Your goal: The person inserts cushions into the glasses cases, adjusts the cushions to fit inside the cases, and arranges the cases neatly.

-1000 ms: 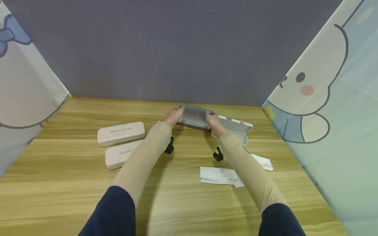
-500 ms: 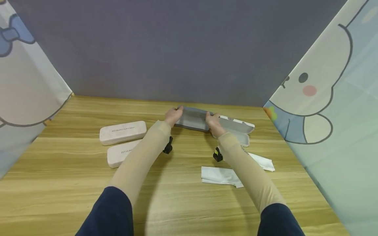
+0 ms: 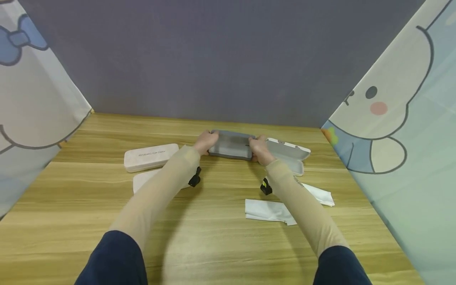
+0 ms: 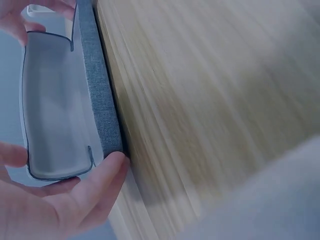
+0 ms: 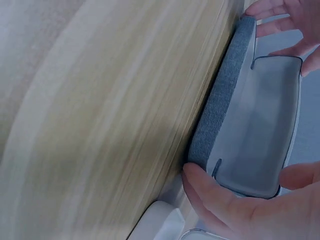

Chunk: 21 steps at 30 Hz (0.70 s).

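Observation:
At the far middle of the table, a grey-blue, fabric-covered glasses case (image 3: 230, 144) stands open, its smooth grey inside facing me. My left hand (image 3: 206, 142) grips its left end, thumb on the near side in the head view. My right hand (image 3: 261, 150) holds the opposite end the same way. In the left wrist view, the left hand's fingers (image 4: 107, 170) bend round the case's corner at the hinge edge. The right wrist view shows the right hand (image 5: 245, 205) pinching the other end, with the case's textured edge (image 5: 220, 105) close over the wood.
Just right of my right hand lies an open white glasses case (image 3: 290, 152) with a grey lining. Two closed pale cases, an upper one (image 3: 151, 157) and a lower one (image 3: 142, 179), lie left. Folded white cloths (image 3: 267, 209) lie partly under my right forearm. A grey wall (image 3: 228, 63) rises behind.
The grey-blue case has shifted slightly left with both hands on it. My left forearm has swung left and now covers more of the lower pale case. The head view has turned slightly.

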### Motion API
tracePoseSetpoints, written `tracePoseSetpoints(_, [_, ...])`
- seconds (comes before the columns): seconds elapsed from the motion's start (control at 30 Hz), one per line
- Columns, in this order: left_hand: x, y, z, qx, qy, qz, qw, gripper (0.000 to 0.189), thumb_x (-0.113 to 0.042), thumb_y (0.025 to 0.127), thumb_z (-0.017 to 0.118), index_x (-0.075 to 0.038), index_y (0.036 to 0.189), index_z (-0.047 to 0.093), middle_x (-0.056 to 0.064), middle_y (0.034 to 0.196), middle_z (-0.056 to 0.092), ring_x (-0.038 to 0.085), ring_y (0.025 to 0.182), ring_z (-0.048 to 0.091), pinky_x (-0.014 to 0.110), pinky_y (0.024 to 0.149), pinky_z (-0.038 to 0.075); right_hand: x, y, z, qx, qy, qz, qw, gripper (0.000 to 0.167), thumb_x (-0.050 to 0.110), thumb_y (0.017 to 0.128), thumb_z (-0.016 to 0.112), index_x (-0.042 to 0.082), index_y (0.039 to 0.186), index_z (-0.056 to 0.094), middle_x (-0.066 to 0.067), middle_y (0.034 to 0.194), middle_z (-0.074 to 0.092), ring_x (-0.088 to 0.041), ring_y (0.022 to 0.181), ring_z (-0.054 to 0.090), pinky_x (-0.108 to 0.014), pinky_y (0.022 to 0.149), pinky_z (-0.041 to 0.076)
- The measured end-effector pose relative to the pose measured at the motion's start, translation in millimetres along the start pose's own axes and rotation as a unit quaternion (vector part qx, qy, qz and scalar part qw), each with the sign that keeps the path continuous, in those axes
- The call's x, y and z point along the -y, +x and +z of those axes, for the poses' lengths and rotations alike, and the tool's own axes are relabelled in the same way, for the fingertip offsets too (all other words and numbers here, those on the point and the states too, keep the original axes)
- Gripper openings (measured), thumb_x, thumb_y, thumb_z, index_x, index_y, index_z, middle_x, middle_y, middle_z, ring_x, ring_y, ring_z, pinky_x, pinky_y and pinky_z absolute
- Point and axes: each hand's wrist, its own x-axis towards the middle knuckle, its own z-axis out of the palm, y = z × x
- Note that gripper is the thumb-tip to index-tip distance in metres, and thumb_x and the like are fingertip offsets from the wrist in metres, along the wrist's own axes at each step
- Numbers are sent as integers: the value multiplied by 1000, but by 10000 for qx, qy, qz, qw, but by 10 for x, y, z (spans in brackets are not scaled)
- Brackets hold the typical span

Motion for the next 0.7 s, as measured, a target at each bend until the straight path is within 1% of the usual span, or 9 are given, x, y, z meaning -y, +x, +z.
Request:
tracePoseSetpoints(0.07, [6, -38, -21, 25, 91, 1, 10000, 67, -46, 103, 25, -12, 155, 0, 12, 162, 11, 34, 144, 25, 54, 108, 40, 11, -20, 4, 63, -103, 35, 9999, 49, 28, 103, 36, 7, 143, 20, -18, 124, 36, -26, 88, 46, -38, 78, 51])
tracePoseSetpoints(0.13, [15, -72, -42, 71, 120, -9, 9999, 67, -45, 103, 25, -12, 155, -1, 12, 162, 10, 35, 145, 25, 54, 107, 40, 18, -38, 10, 101, -198, 56, 9997, 48, 28, 102, 37, 6, 142, 22, -17, 118, 37, -27, 90, 47, -40, 82, 52])
tracePoseSetpoints(0.23, [28, -115, -71, 157, 98, -62, 9998, 68, -45, 103, 26, -12, 155, -3, 11, 163, 6, 34, 146, 23, 54, 107, 40, 24, -64, 21, 159, -297, 57, 9994, 44, 27, 102, 37, 5, 138, 25, -14, 109, 38, -28, 89, 48, -41, 86, 52])
tracePoseSetpoints(0.3, [32, -134, -85, 226, 52, -96, 9997, 69, -45, 103, 26, -12, 155, -4, 10, 163, 2, 34, 147, 20, 54, 108, 40, 26, -80, 27, 185, -320, 71, 9993, 41, 27, 102, 37, 6, 136, 27, -13, 106, 38, -28, 89, 49, -41, 87, 52])
tracePoseSetpoints(0.4, [36, -170, -102, 281, 60, -111, 9995, 69, -45, 103, 26, -12, 155, -6, 10, 163, 0, 34, 147, 18, 53, 108, 40, 29, -104, 36, 231, -339, 89, 9991, 40, 27, 102, 37, 7, 135, 27, -13, 108, 40, -28, 92, 50, -41, 89, 52])
tracePoseSetpoints(0.57, [49, -250, -126, 332, 167, -71, 9993, 69, -42, 103, 24, -10, 154, -9, 11, 163, -3, 34, 148, 15, 52, 109, 40, 30, -126, 57, 364, -168, 113, 9991, 39, 25, 102, 37, 8, 135, 26, -18, 120, 40, -30, 97, 51, -41, 89, 52])
tracePoseSetpoints(0.63, [59, -263, -130, 347, 179, -55, 9992, 68, -42, 103, 23, -10, 154, -10, 11, 163, -4, 34, 148, 15, 52, 108, 40, 26, -131, 67, 389, -82, 111, 9991, 41, 25, 102, 37, 8, 137, 24, -19, 122, 39, -30, 97, 51, -41, 87, 52])
tracePoseSetpoints(0.7, [66, -271, -130, 355, 212, -34, 9991, 68, -42, 103, 23, -9, 154, -9, 11, 163, -4, 34, 148, 15, 52, 108, 41, 21, -140, 71, 371, -50, 110, 9992, 43, 25, 102, 37, 8, 139, 23, -19, 120, 39, -30, 96, 51, -41, 87, 52])
